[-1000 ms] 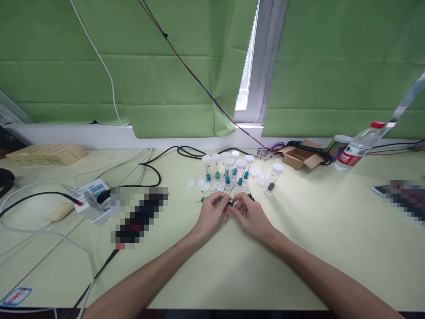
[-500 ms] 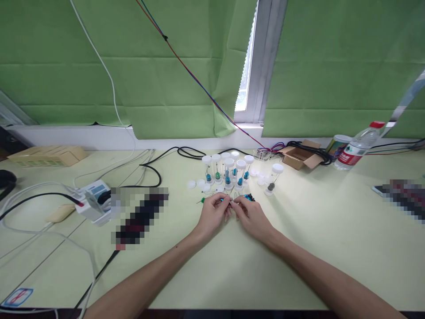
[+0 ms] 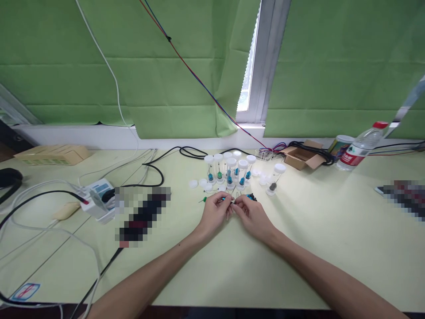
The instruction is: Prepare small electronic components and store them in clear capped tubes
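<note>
My left hand and my right hand meet fingertip to fingertip above the table, both closed in a pinch. Between them is a small dark piece, apparently the hub of a dispensing needle whose thin metal shaft points up; the fingers cover most of it. Just beyond stands a group of clear capped tubes, each with a blue- or green-hubbed needle inside. Another tube, holding a grey-hubbed needle, stands apart to the right. A green-hubbed needle lies beside my left hand, and several blue and black hubs lie by my right.
Loose white caps lie left of the tubes. Farther back are an open cardboard box, black cable and a water bottle. A power strip with tangled cords occupies the left. At right lies a partly blurred flat object.
The view has shifted slightly, moving everything a little right. The fingertips have turned the small piece a bit, so more of its dark part shows. Both hands keep their pinch.
</note>
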Demonstrator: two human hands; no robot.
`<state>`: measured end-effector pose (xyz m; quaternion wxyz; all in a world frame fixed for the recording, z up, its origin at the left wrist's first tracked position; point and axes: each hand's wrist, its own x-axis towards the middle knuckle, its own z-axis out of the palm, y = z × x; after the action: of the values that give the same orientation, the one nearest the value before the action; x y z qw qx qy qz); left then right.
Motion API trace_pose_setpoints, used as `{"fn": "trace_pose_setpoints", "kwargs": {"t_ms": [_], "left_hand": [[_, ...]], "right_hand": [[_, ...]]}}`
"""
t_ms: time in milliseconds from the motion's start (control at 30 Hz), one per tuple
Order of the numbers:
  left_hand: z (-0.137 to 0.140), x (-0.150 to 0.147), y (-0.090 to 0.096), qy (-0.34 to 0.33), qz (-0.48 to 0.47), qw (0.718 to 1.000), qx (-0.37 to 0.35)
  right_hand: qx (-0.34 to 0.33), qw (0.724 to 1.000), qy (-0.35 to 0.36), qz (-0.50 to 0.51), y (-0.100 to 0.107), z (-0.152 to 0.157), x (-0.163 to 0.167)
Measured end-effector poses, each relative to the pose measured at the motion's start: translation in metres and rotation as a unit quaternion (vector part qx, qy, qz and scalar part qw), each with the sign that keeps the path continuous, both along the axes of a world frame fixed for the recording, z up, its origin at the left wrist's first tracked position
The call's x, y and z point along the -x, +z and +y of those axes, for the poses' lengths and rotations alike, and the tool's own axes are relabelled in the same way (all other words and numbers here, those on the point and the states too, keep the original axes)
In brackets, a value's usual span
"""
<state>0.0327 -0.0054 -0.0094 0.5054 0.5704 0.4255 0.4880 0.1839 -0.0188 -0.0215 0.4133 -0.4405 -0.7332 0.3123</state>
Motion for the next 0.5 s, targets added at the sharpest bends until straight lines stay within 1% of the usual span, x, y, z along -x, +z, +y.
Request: {"fn": "trace_pose_setpoints", "kwargs": {"t_ms": [333,500], "left_hand": [[-0.0012,0.0007,0.0015,-0.009,0.011,1.0,0.002],[0.0002,0.0016,0.0003,-0.008,0.005,1.0,0.002]], "right_hand": [[-0.03,0.999,-0.014,-0.037,0.0002,-0.0001,0.001],[-0.018,0.999,-0.01,-0.035,0.0009,-0.0009,0.0017]]}}
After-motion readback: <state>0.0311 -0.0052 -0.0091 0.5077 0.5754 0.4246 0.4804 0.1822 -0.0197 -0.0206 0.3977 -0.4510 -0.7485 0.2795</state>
